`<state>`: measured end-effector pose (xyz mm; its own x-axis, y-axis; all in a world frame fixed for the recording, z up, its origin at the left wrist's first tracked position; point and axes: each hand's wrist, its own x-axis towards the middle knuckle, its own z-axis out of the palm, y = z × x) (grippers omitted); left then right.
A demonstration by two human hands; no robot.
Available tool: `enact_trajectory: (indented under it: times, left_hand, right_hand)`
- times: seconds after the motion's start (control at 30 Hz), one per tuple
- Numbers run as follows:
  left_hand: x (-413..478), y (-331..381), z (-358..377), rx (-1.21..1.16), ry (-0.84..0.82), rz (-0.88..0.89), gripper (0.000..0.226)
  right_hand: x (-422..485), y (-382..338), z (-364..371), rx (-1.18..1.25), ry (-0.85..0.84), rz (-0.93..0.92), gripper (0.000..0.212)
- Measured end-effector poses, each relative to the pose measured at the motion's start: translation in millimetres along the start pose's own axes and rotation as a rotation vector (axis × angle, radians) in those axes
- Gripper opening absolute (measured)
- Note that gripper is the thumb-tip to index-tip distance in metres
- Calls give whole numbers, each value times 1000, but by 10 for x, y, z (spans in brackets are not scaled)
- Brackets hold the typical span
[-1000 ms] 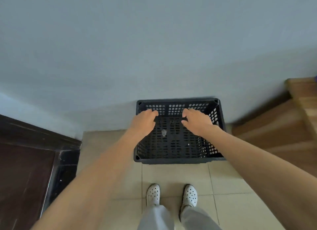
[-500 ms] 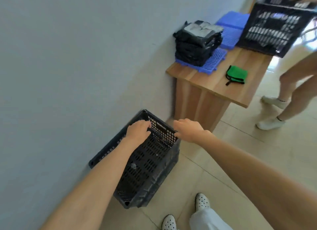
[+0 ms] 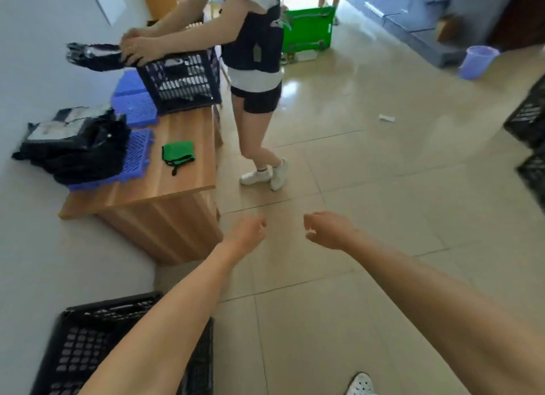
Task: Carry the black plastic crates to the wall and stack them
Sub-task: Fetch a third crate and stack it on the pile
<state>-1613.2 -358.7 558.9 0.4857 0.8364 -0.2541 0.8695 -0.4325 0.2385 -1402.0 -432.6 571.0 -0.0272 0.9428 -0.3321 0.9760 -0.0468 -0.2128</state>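
One black plastic crate [image 3: 79, 344] sits on the floor against the pale wall [image 3: 32, 70] at the bottom left, partly covered by my left forearm. My left hand [image 3: 246, 234] and my right hand [image 3: 328, 229] hang in the air over the tiled floor, well clear of that crate, both empty with fingers loosely apart. More black crates [image 3: 529, 120] stand at the right edge, cut off by the frame. Another dark crate [image 3: 182, 79] rests on the wooden table.
A wooden table [image 3: 180, 176] stands by the wall with blue mats [image 3: 137, 105], black bags [image 3: 73, 147] and a green pouch [image 3: 177, 153]. Another person [image 3: 253, 70] stands beside it holding the dark crate. A green box [image 3: 308, 30] and a purple bucket [image 3: 479, 61] lie farther off.
Both hands have let go of the crate by the wall and lifted away. My view has swung right, from the wall to the open floor and the table.
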Motion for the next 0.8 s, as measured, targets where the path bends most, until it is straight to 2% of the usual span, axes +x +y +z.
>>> enact_trajectory:
  times: [0.33,0.57,0.8]
  left_hand:
    - [1517,2977,475,3,-57,359,20]
    - [2291,4560,529,-76,-84,556,16]
    - [3313,6053,429,32,-80,749,13]
  right_hand:
    - [-1087,2935,-366,51,53,413,30]
    - [-1572,4359,-551,164,134,658,29]
    - [-1591,5652,-992,226,200,821,28]
